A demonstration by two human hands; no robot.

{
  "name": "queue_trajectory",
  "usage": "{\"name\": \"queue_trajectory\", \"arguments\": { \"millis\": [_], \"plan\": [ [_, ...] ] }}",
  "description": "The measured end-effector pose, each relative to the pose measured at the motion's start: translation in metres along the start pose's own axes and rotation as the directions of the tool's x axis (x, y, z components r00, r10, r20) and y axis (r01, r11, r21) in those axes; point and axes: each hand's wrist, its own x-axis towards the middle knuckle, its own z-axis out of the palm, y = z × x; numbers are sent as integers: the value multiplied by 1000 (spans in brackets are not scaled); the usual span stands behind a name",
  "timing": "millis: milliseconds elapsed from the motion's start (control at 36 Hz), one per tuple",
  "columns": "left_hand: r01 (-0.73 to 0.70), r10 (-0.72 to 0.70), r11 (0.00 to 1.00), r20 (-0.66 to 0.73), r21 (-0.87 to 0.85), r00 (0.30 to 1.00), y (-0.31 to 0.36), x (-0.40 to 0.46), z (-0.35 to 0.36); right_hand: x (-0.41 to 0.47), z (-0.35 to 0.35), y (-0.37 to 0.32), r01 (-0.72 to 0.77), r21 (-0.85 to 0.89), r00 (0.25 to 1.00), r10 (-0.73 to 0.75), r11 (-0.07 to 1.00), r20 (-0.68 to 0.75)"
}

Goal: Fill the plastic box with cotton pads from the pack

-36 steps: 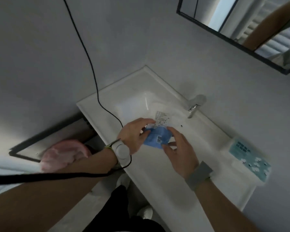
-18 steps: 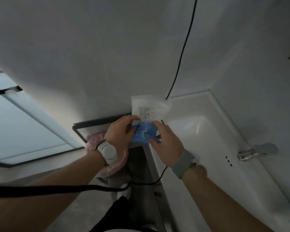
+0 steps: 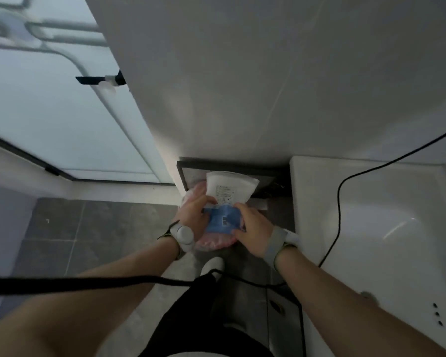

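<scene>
I hold the cotton pad pack (image 3: 227,193), white at its far end and blue near my fingers, in both hands. My left hand (image 3: 193,211) grips its left side and my right hand (image 3: 253,228) grips the blue end from the right. The pack hangs over a pink bin (image 3: 214,240) on the floor, left of the sink. The plastic box is out of view.
The white sink (image 3: 387,228) fills the right side, with a black cable (image 3: 340,191) draped across it. A dark framed shelf (image 3: 191,168) sits against the wall behind the pack. Grey floor tiles (image 3: 88,228) lie to the left, and a glass shower door (image 3: 49,112) stands beyond.
My view and both hands have swung left from above the sink basin to beside it, so the pack is now over the pink bin. Both hands have kept their grip on it.
</scene>
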Motion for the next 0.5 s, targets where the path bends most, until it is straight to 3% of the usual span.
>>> {"name": "queue_trajectory", "arguments": {
  "millis": [83, 167, 250, 500],
  "plan": [
    [-26, 20, 998, 89, 64, 996, -11, 12, 3, 10, 4, 3, -34, 9, 998, 34, 999, 51],
    [19, -52, 993, 283, 119, 958, -20, 18, 5, 16, 3, 3, -62, -10, 990, 63, 998, 128],
    [116, -141, 986, 229, 120, 963, -21, 11, 2, 15, 2, 7, -88, -90, 985, 101, 992, 142],
    [27, -56, 990, 206, 141, 977, -12, 17, 6, 13, 1, 10, -105, -176, 991, 119, 979, 68]
  ]
}}
